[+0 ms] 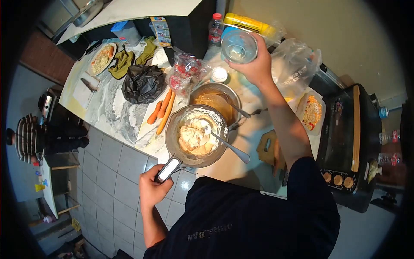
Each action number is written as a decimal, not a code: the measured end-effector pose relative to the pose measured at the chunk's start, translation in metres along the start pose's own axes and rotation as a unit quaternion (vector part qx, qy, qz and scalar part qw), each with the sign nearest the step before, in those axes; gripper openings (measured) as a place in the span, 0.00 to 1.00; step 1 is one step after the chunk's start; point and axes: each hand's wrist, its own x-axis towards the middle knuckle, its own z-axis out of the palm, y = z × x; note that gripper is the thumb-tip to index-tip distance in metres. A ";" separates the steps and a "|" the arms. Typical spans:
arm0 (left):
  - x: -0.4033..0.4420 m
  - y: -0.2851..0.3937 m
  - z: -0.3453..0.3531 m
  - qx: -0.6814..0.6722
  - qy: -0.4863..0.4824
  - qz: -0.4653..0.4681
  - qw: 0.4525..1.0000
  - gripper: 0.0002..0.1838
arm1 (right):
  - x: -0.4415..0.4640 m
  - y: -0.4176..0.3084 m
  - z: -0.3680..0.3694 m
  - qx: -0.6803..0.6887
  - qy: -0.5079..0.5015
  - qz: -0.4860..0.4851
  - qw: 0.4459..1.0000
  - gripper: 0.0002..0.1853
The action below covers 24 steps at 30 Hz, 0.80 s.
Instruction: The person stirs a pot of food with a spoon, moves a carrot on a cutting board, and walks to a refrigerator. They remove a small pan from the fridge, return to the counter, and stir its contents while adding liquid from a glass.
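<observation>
The pan (171, 144) sits at the counter's (144, 144) front edge, its handle jutting past that edge into the left hand (155, 185), which is closed around it. A downward push or twist there could tip the pan and spill the pale, floury mixture (192, 140). Its spoon (235, 150) sticks out over the rim, where the right sleeve (302, 170) might catch it and flick mixture out. The right hand (256, 64) grips a clear glass (239, 46), raised toward the back edge; a loose grip could drop it among the things below, or a swing could knock the bottle (215, 31) beside it.

Behind the pan, a metal bowl (237, 97) contains something brown and another spoon (240, 111). Whether the glass holds anything is unclear. Near the right end, a plastic tub (321, 123) contains shredded food; toward the far left corner, a plate (92, 69) bears more.
</observation>
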 end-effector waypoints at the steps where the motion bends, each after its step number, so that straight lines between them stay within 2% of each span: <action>1: 0.002 0.000 0.002 0.002 -0.013 0.006 1.000 0.13 | -0.005 -0.017 -0.017 -0.003 -0.011 0.006 1.000 0.48; 4: 0.008 0.000 0.010 0.014 -0.057 0.032 0.998 0.14 | -0.029 -0.037 -0.060 -0.023 -0.010 -0.035 0.999 0.45; 6: 0.014 0.002 0.020 0.026 -0.089 0.054 0.994 0.15 | -0.048 -0.054 -0.088 -0.030 -0.017 -0.019 0.999 0.45; 8: 0.018 0.005 0.030 0.006 -0.121 0.068 0.990 0.16 | -0.070 -0.064 -0.110 0.009 -0.041 0.057 0.997 0.44; 10: 0.023 0.007 0.042 0.005 -0.153 0.079 0.985 0.15 | -0.087 -0.074 -0.130 0.007 -0.030 0.056 0.998 0.43; 12: 0.025 0.015 0.054 0.025 -0.170 0.088 0.981 0.16 | -0.099 -0.084 -0.149 -0.042 -0.038 -0.016 0.998 0.42; 13: 0.027 0.011 0.062 0.000 -0.181 0.103 0.978 0.16 | -0.104 -0.088 -0.157 -0.049 -0.032 -0.009 0.998 0.42; 15: 0.030 0.012 0.071 0.014 -0.202 0.112 0.973 0.17 | -0.112 -0.095 -0.171 -0.129 -0.040 -0.074 0.988 0.39; 18: 0.033 0.020 0.084 0.044 -0.229 0.128 0.964 0.17 | -0.124 -0.107 -0.187 -0.194 -0.045 -0.079 0.977 0.36; 20: 0.032 0.030 0.092 0.040 -0.263 0.108 0.958 0.12 | -0.128 -0.111 -0.193 -0.203 -0.041 -0.078 0.975 0.35; 24: 0.033 0.041 0.104 0.046 -0.271 0.124 0.953 0.13 | -0.135 -0.109 -0.197 -0.215 -0.042 -0.093 0.971 0.34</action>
